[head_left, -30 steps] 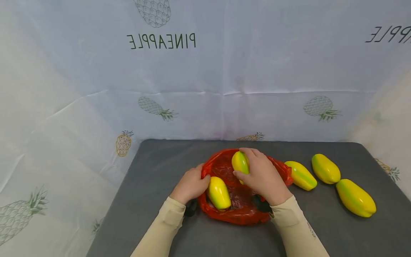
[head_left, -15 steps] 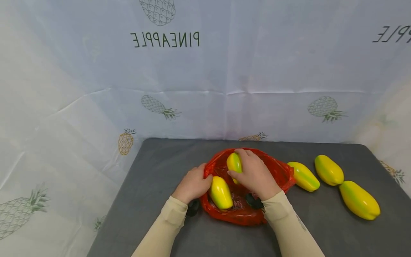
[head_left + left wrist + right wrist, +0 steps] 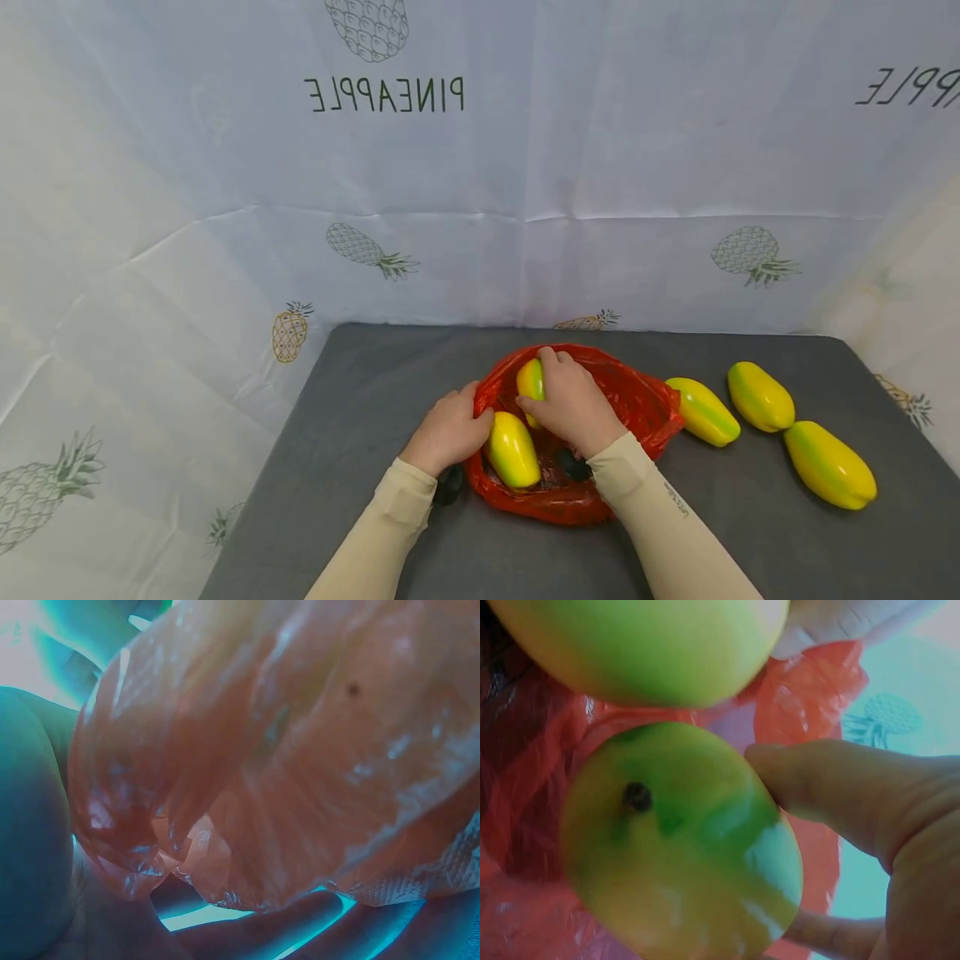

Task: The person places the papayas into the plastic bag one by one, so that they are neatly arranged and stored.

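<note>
A red plastic bag (image 3: pixel 637 392) lies spread with its mouth up on the grey table. My left hand (image 3: pixel 447 431) pinches its left rim, thumb inside and fingers outside; in the left wrist view the bag's film (image 3: pixel 247 772) bunches against the fingers. Inside the bag, my right hand (image 3: pixel 573 404) grips a yellow-green papaya (image 3: pixel 530 383) from the right. The right wrist view shows the dark stem spot of this papaya (image 3: pixel 682 840) between thumb and fingers. Another papaya (image 3: pixel 513 451) rests in the bag beside the left thumb.
Three more papayas lie right of the bag: one papaya (image 3: pixel 703 411) against its edge, another papaya (image 3: pixel 761 397) farther back, and a third papaya (image 3: pixel 830 465) nearer the front. A white pineapple-print cloth (image 3: pixel 637 167) hangs behind the grey table (image 3: pixel 375 375).
My right hand has moved left inside the bag with its papaya, closer to the other papaya there. The left hand keeps its hold on the rim.
</note>
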{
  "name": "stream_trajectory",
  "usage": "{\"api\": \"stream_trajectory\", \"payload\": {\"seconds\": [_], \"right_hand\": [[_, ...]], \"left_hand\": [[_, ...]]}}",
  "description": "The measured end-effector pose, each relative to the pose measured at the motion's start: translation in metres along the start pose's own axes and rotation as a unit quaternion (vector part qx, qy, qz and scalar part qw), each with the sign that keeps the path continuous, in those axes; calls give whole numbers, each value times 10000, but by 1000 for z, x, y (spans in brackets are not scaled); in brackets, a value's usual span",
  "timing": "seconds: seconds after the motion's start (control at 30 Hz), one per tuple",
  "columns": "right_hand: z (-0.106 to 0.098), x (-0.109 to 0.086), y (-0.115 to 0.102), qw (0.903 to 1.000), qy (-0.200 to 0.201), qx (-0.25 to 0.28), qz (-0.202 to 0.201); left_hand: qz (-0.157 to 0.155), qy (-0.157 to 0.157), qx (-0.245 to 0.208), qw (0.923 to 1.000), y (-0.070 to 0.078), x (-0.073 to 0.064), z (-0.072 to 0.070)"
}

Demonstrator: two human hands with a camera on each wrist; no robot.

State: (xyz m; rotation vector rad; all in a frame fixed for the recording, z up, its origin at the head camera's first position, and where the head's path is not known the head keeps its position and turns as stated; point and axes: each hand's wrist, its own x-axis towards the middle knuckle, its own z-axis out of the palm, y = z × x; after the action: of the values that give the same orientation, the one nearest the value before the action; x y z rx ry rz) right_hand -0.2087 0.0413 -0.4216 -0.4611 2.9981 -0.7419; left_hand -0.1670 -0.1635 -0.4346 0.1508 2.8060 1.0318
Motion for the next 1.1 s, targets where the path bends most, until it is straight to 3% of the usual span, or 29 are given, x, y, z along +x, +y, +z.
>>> {"api": "stream_trajectory", "payload": {"seconds": [1.1], "right_hand": [[27,26,-17,9949,-45,437,912]], "left_hand": [[76,-13,-28,10000,1,0,0]]}}
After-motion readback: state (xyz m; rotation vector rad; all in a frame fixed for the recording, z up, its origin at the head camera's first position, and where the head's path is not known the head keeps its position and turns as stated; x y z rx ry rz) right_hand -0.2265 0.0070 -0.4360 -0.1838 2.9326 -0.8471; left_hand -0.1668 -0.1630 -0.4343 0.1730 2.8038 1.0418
